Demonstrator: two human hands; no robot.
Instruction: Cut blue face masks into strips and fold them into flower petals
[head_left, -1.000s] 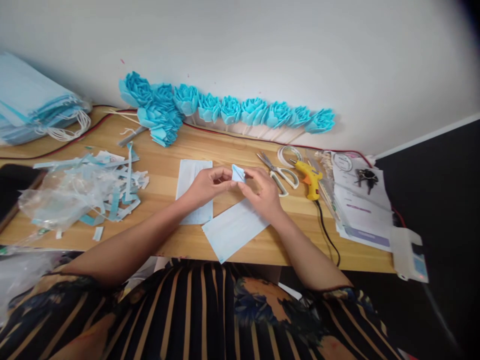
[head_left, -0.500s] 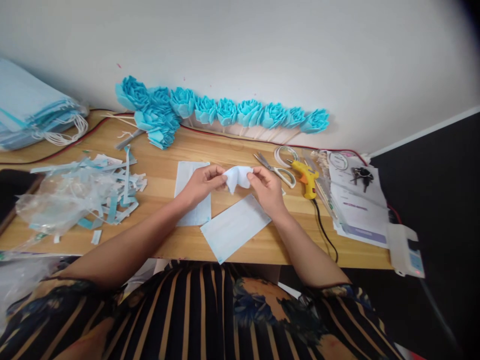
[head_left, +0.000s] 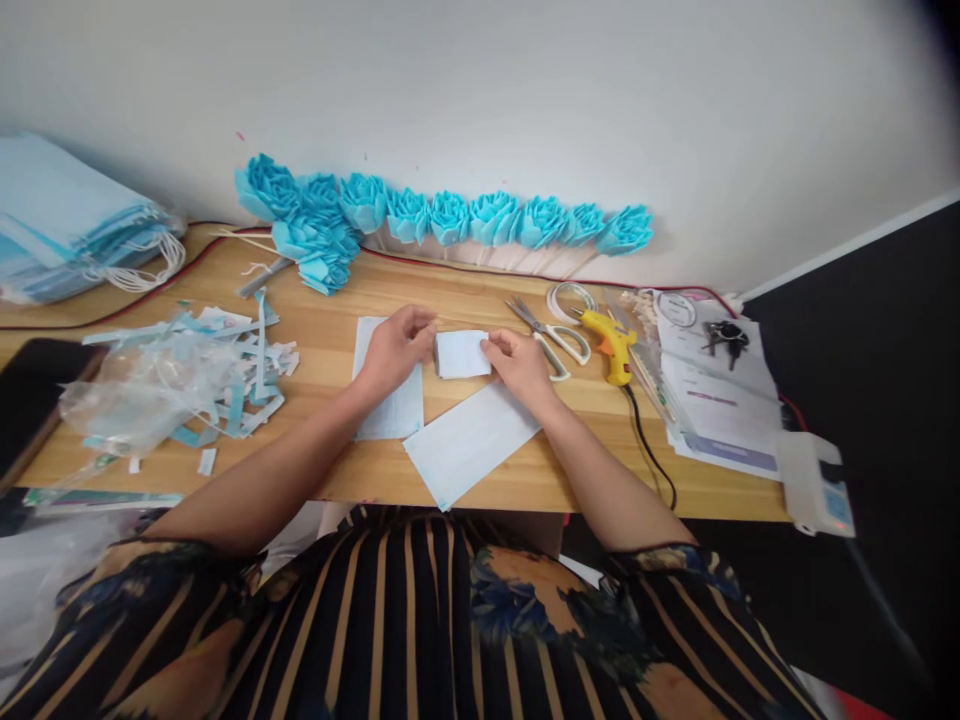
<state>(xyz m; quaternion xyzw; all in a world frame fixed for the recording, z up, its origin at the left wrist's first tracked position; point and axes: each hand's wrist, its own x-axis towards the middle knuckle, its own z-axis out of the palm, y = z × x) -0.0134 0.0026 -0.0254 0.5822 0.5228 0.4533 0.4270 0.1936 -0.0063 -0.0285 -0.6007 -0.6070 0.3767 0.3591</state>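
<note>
A small folded piece of pale blue-white sheet lies flat between my hands, close to the tabletop. My left hand is closed, its thumb and fingertips at the piece's left edge. At the right edge, my right hand pinches it between thumb and fingers. Under my left wrist lies an unfolded light blue sheet, partly covered by the hand. A second light blue sheet lies slantwise nearer to me, one corner beneath my right wrist.
Scissors and a yellow glue gun lie to the right, beside papers with keys. Blue fabric flowers lean along the wall. Cut strips and plastic, a phone and stacked masks are left.
The piece between my hands, bent and raised half a second ago, is now a flat, small rectangle. My hands have lowered it and turned it level. The view has shifted slightly.
</note>
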